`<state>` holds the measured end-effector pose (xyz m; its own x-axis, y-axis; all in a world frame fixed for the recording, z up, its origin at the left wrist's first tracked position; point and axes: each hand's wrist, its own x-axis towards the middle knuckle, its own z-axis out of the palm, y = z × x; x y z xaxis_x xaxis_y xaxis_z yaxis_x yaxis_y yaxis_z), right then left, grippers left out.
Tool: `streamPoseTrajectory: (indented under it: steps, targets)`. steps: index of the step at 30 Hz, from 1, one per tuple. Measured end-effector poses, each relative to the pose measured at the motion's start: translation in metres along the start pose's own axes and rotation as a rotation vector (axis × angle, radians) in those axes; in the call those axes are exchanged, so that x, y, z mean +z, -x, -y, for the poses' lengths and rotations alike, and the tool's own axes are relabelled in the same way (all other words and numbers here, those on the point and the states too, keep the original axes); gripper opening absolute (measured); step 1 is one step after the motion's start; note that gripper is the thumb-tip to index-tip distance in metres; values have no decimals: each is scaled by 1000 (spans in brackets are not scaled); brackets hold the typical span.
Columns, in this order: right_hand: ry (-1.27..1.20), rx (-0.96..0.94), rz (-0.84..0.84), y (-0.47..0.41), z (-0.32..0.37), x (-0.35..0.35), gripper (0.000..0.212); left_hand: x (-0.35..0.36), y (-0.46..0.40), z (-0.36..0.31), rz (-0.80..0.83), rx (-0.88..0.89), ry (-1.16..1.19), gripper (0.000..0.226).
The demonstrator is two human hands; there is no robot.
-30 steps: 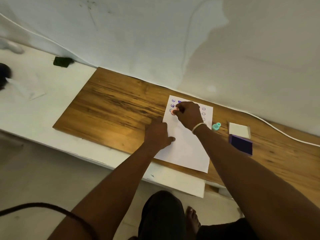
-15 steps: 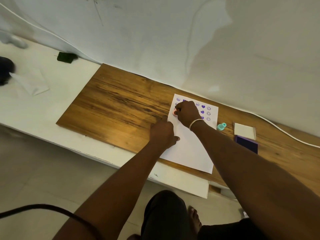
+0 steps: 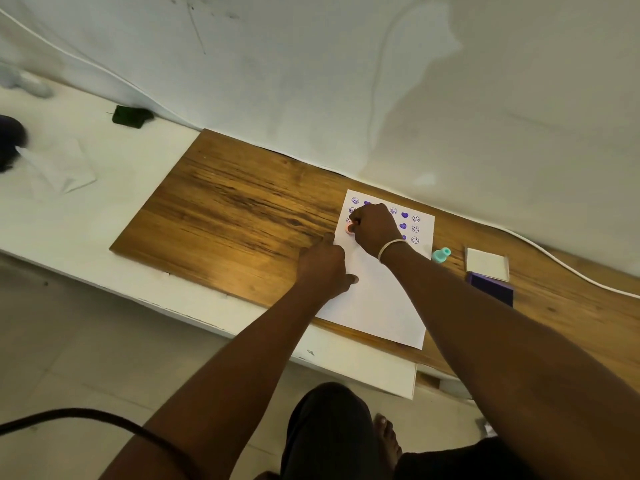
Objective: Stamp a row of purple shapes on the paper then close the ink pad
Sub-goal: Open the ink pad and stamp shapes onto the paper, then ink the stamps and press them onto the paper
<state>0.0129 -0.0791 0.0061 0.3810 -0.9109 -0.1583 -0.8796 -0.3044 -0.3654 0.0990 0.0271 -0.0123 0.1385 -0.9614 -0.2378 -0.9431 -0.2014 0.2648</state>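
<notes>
A white paper (image 3: 381, 299) lies on the wooden board (image 3: 235, 216), with purple smileys and hearts stamped along its far end. My right hand (image 3: 375, 228) is closed around a small pink stamp (image 3: 349, 229), pressing it down near the paper's left edge. My left hand (image 3: 323, 268) rests flat on the paper's left side, fingers curled, holding nothing. To the right of the paper lies the purple ink pad (image 3: 491, 289), uncovered, and its white lid (image 3: 486, 264) is just behind it. A teal stamp (image 3: 441, 255) lies beside the paper's right edge.
The board sits on a white bench (image 3: 86, 216) against a white wall. A white cable (image 3: 568, 268) runs along the wall's foot. A dark green object (image 3: 131, 116) and a folded white cloth (image 3: 59, 166) lie at the far left. My knee (image 3: 329, 431) is below.
The view has shifted a little. My right hand still presses the pink stamp at the paper's left edge, slightly lower down the column than a second ago. My left hand has stayed put.
</notes>
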Motion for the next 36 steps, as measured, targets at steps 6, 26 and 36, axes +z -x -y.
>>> streamPoseTrajectory:
  steps: [6, 26, 36]
  targets:
    - [-14, 32, -31, 3, 1, 5, 29, 2, 0, 0, -5, 2, -14, 64]
    - [-75, 25, -121, 12, 0, 18, 25, 15, -1, 10, -97, 58, -152, 69]
    - [-1102, 426, -423, 42, -68, -61, 7, 3, 1, 9, 1, 32, -104, 69]
